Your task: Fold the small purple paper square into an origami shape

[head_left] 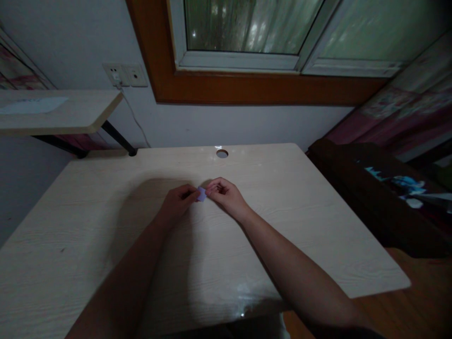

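Both forearms stretch forward over the pale surface [106, 226]. The left hand [178, 198] and right hand [226, 194] meet fingertip to fingertip, together pinching a small purple piece [201, 194].

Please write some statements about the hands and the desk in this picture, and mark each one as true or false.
1. The left hand and the right hand both pinch a small purple piece. True.
2. The desk has a round hole near its far edge. True.
3. The purple piece lies untouched on the desk. False: fingertips of both hands hold it.
4. The right hand is open and flat. False: its fingers are curled at the purple piece.
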Demonstrator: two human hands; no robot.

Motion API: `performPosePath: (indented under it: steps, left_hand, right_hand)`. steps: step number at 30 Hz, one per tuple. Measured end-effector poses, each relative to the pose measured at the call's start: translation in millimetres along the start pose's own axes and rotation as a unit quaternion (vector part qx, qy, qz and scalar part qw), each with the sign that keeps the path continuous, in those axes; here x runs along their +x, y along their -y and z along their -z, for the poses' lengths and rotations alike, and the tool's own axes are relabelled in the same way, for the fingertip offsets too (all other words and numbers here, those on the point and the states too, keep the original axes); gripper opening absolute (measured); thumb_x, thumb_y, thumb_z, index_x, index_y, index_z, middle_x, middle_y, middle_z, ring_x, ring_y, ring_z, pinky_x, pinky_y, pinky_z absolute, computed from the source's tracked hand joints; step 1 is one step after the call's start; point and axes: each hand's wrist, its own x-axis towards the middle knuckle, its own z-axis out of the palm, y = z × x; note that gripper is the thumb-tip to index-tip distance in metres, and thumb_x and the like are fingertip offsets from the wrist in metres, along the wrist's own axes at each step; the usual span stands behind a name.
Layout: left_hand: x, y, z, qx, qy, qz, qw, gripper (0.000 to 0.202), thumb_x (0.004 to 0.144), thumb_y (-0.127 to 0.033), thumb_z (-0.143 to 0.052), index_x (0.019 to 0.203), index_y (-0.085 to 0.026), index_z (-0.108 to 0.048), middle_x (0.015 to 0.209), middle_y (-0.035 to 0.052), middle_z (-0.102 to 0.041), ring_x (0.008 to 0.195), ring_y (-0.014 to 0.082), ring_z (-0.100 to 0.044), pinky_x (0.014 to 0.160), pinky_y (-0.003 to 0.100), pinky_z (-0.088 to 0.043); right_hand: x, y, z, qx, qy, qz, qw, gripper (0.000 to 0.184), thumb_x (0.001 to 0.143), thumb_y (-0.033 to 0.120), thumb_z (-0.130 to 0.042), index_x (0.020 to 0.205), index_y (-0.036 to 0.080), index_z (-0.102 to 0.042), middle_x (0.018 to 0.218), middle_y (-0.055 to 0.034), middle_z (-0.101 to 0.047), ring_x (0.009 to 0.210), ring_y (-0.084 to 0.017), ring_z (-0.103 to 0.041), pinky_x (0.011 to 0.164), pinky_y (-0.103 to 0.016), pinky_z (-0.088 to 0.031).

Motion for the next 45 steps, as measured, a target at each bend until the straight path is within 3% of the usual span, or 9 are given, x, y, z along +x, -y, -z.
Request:
performPosePath:
  steps: [18, 26, 34, 41, 45]
  left_hand:
    - [-0.6, 5.0, 1.3, -0.055, -0.012, 0.008, 0.998, 0.025, 0.081, -0.042, -0.068, 0.077, -0.017, -0.070, 0.075, 0.0008, -0.069, 0.074, 0.0165, -0.063, 0.072, 0.026, -0.048]
    - [-0.1, 5.2, 1.0, -0.086, -0.026, 0.016, 0.996, 0.023, 0.079, -0.040, -0.069, 0.076, -0.017, -0.070, 0.074, 0.0010, -0.069, 0.072, 0.0166, -0.063, 0.072, 0.026, -0.049]
    - [-0.2, 0.8, 1.2, -0.015, -0.018, 0.006, 1.000, 0.024, 0.083, -0.040, -0.065, 0.076, -0.018, -0.069, 0.073, 0.0004, -0.070, 0.072, 0.0159, -0.064, 0.072, 0.025, -0.049]
    - [-0.4, 3.8, -2.4, 0.032, 0.004, -0.007, 0.999, 0.026, 0.082, -0.044, -0.066, 0.082, -0.018, -0.071, 0.076, 0.0016, -0.072, 0.072, 0.0166, -0.066, 0.070, 0.026, -0.050]
    - [0.7, 3.8, -1.5, 0.013, -0.014, -0.003, 1.000, 0.028, 0.081, -0.046, -0.068, 0.084, -0.018, -0.070, 0.076, 0.0018, -0.072, 0.071, 0.0161, -0.065, 0.069, 0.026, -0.050]
  right_hand:
    - [-0.7, 3.3, -2.9, 0.014, -0.019, 0.000, 1.000, 0.026, 0.075, 0.030, -0.076, 0.096, 0.020, -0.063, 0.078, 0.0012, -0.066, 0.067, -0.011, -0.057, 0.066, -0.027, -0.042]
    - [0.4, 5.8, -2.0, 0.013, -0.031, 0.011, 0.999, 0.025, 0.077, 0.032, -0.075, 0.096, 0.021, -0.063, 0.080, -0.0008, -0.069, 0.074, -0.014, -0.062, 0.072, -0.030, -0.046]
    - [-0.8, 7.8, -2.3, 0.023, -0.029, 0.009, 0.999, 0.022, 0.080, 0.037, -0.073, 0.094, 0.021, -0.065, 0.083, -0.0020, -0.068, 0.077, -0.014, -0.062, 0.074, -0.031, -0.048]
    - [-1.0, 4.2, -3.3, -0.013, 0.003, -0.009, 1.000, 0.030, 0.075, 0.036, -0.077, 0.099, 0.021, -0.065, 0.082, -0.0003, -0.066, 0.068, -0.012, -0.055, 0.064, -0.027, -0.043]
    - [-0.9, 2.3, -2.9, -0.023, 0.017, -0.004, 1.000, 0.034, 0.075, 0.035, -0.078, 0.102, 0.021, -0.064, 0.079, 0.0014, -0.064, 0.065, -0.011, -0.054, 0.063, -0.027, -0.042]
